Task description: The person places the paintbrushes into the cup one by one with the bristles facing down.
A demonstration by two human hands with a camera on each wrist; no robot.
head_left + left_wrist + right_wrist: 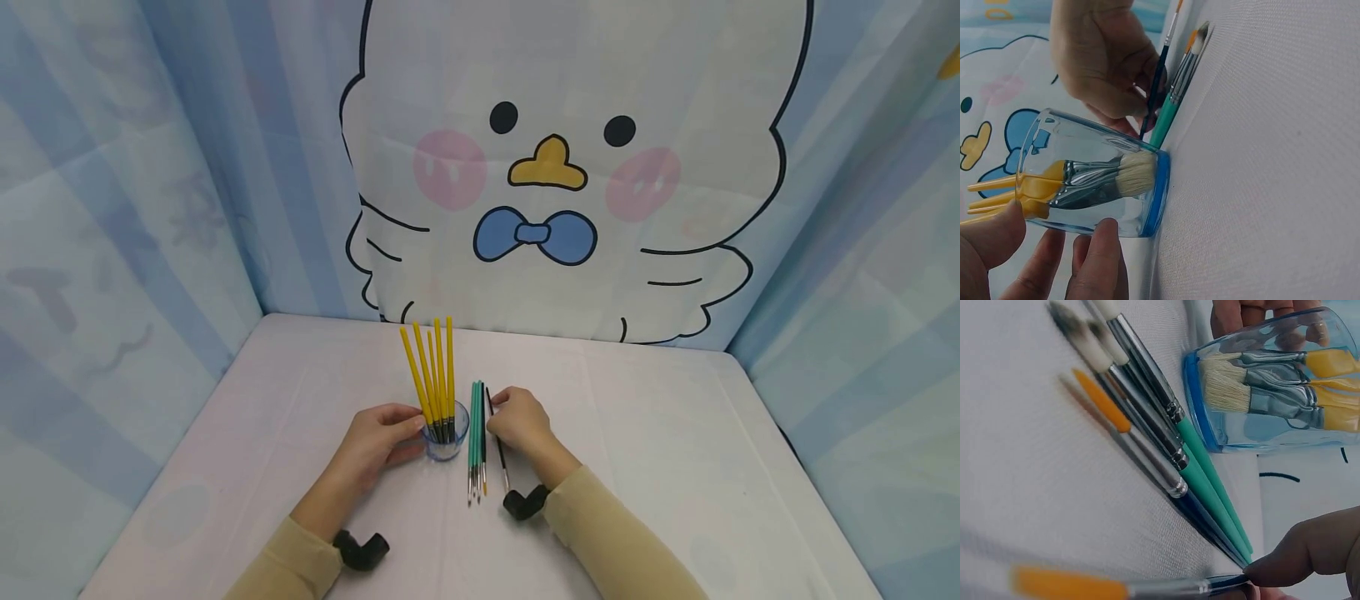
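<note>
A clear glass cup with a blue base stands upright, holding several yellow-handled paintbrushes with pale bristles down. My left hand grips the cup from its left side, with thumb and fingers against the glass. Right of the cup, my right hand pinches a dark-handled paintbrush near its handle end. That brush's orange bristles point toward me. Between cup and hand lie green-handled paintbrushes and another dark-handled, orange-tipped brush, side by side on the cloth.
A pale cloth covers the table. Behind it hangs a curtain printed with a cartoon bird, and blue-and-white curtains enclose both sides. A black wrist-worn device sits below the left hand, another below the right.
</note>
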